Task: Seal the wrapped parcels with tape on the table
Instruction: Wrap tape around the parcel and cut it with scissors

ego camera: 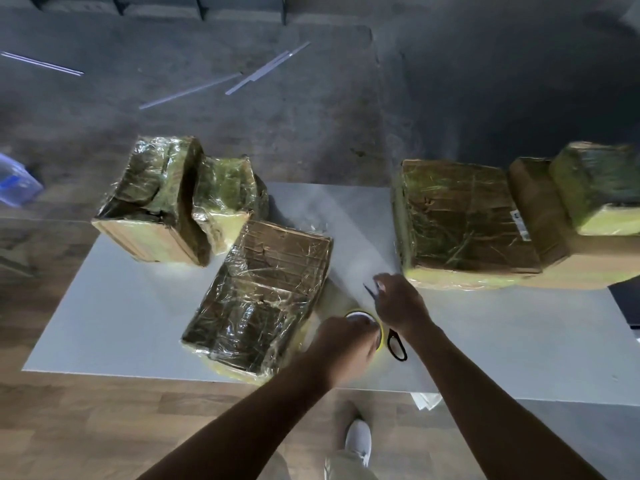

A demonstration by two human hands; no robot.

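A cardboard parcel wrapped in clear film point(263, 292) lies near the front of the grey table point(138, 323). Just right of it, my left hand point(343, 348) grips a yellow tape roll point(360, 315) that rests on the table. My right hand point(398, 304) hovers right beside the roll, fingers pinched at the blade end of black-handled scissors point(396, 346) whose handles stick out under the wrist. Whether it also pinches a tape end is unclear. Two more wrapped parcels point(156, 202) stand at the back left, and a larger one point(460, 220) stands at the right.
Further wrapped boxes point(588, 195) crowd the table's far right corner. Thin white strips point(263, 71) lie on the dark floor beyond the table. A blue plastic bag point(17, 181) sits at the left edge. My white shoe point(358, 441) shows on the wooden floor below.
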